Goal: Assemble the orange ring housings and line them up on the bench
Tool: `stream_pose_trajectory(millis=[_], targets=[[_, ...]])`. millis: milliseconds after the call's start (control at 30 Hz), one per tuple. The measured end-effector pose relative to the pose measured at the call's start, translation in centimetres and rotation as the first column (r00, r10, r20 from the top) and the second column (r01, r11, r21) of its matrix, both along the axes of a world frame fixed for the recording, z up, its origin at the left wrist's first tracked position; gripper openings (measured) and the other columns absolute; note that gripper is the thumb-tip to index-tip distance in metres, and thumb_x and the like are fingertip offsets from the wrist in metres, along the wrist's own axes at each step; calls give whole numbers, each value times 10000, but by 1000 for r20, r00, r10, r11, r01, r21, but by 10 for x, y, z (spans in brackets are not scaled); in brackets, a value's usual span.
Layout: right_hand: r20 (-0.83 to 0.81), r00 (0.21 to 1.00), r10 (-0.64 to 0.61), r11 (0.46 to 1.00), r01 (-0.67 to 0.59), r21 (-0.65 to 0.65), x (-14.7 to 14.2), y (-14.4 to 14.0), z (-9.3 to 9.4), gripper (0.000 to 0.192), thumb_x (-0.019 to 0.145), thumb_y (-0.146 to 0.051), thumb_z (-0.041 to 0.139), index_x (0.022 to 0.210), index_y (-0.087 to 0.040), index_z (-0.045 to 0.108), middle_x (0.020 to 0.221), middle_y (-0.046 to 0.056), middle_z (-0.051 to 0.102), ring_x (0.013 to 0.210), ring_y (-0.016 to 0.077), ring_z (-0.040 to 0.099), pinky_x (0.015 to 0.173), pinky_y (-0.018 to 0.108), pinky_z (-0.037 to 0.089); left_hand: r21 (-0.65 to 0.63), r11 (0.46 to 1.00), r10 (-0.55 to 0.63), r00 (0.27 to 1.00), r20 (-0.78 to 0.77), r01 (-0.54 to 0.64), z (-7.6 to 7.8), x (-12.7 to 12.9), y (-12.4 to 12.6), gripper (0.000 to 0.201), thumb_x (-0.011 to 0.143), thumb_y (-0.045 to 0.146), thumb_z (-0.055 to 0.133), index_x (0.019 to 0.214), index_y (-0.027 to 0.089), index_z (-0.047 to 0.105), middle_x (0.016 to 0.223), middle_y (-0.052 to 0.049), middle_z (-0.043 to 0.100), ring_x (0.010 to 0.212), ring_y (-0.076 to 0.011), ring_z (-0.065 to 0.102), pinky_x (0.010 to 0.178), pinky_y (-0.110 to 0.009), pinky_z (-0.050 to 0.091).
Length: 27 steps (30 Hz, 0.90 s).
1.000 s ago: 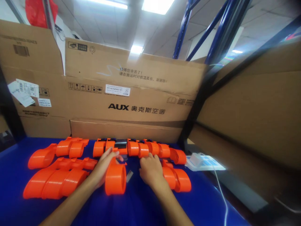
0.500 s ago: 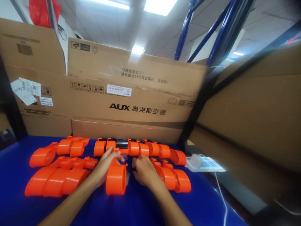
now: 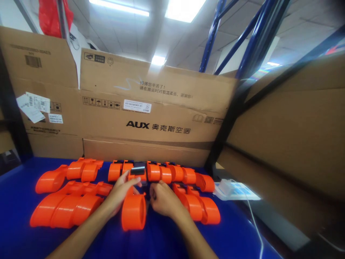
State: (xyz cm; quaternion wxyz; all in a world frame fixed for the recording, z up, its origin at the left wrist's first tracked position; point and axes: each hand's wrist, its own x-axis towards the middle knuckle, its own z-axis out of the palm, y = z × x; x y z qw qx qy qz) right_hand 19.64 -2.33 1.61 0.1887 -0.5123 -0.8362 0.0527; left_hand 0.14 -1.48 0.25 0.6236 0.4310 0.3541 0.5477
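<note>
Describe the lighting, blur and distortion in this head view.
Head view: ceiling lights blow out to white glare; wide-angle lens bends the blue rack posts and the cardboard box; right edge is smeared; orange parts and both hands stay fairly sharp on the blue table.

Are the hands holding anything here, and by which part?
Both hands, left and right, grip the orange tape dispenser at its far, narrow end; its round wheel end rests on the table.

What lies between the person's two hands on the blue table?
In the head view, one orange tape dispenser stands between the left hand and the right hand; both hands touch it.
</note>
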Motion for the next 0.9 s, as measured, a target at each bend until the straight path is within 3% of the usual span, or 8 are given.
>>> stream_pose_trajectory(millis=[100,267,367,500,633,767,900], targets=[[16,999,-47,999,47,19,-1,-2,0,79,767,-162,654,839,-193,639,867,76,681,831,232,620,695,290,421,-3,1000,4,1000,5,-3,1,0,-1,442,696,386,810,1038,198,602,773,-1,692,492,-132,630,536,-267,510],[83,997,-3,1000,3,-5,-1,-2,-1,334,776,-259,710,1103,-206,670,1112,106,662,1054,274,580,910,358,414,4,1000,17,1000,-4,-17,2,-1,-2,453,677,404,819,1017,190,610,762,-8,690,488,-137,627,519,-264,500],[138,990,40,998,-35,-44,-3,-1,-3,255,822,-286,664,1055,-189,701,1088,111,661,1055,270,575,920,358,416,7,1000,11,1000,-8,-11,1,-1,-2,446,684,407,813,1014,188,609,777,-11,691,493,-135,627,515,-262,494],[100,994,37,999,-38,7,-5,2,-5,177,837,-195,612,969,-156,723,1035,124,685,1039,254,596,912,333,432,21,1000,20,999,-25,-19,1,-1,-2,445,699,402,804,1033,179,613,793,-15,693,510,-130,632,519,-253,487],[-146,986,85,995,-77,59,-4,6,1,202,849,-135,563,959,-192,723,940,70,724,901,218,648,809,297,483,11,1000,21,1000,1,-21,4,0,-3,460,675,401,821,1024,188,611,764,0,688,498,-135,633,531,-260,499],[-500,856,128,988,-68,135,-5,9,5,170,920,-265,553,965,-209,707,741,23,702,690,199,634,631,281,503,15,999,32,999,-13,-31,4,0,-2,493,682,427,821,1057,195,602,771,1,688,490,-138,631,506,-257,492],[-632,753,184,979,-85,184,-11,8,4,249,960,-403,527,953,-201,672,718,9,670,655,180,606,589,260,485,55,997,60,996,-70,-56,0,1,0,506,715,473,791,1092,189,606,763,-2,685,491,-135,631,499,-250,490]])
